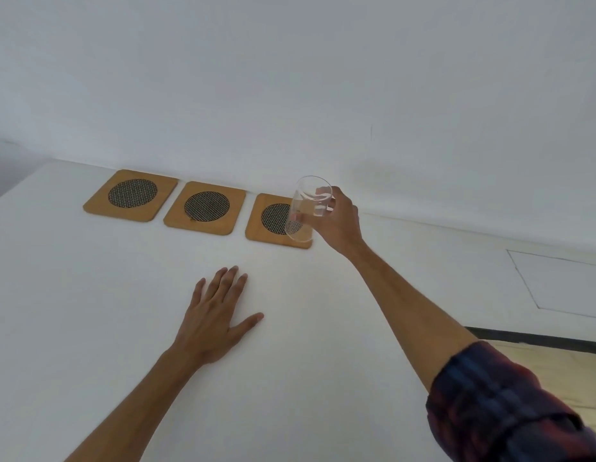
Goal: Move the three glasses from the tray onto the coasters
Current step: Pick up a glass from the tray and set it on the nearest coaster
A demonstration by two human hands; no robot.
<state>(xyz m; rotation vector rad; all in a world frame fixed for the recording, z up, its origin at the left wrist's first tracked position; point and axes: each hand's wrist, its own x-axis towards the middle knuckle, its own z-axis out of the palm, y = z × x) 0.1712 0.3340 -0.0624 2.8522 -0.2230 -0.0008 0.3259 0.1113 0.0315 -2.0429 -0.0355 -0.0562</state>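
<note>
Three square wooden coasters with dark mesh centres lie in a row along the far edge of the white table (89,311): the left coaster (131,195), the middle coaster (205,208) and the right coaster (273,220). My right hand (340,225) grips a clear empty glass (308,210), slightly tilted, over the right part of the right coaster; whether its base touches the coaster I cannot tell. My left hand (216,321) rests flat on the table, fingers spread, holding nothing. The tray and the other glasses are out of view.
A white wall (290,78) rises right behind the coasters. The table's right edge runs near my right forearm; beyond it lie a light floor with a dark strip (540,338) and a white panel (563,285).
</note>
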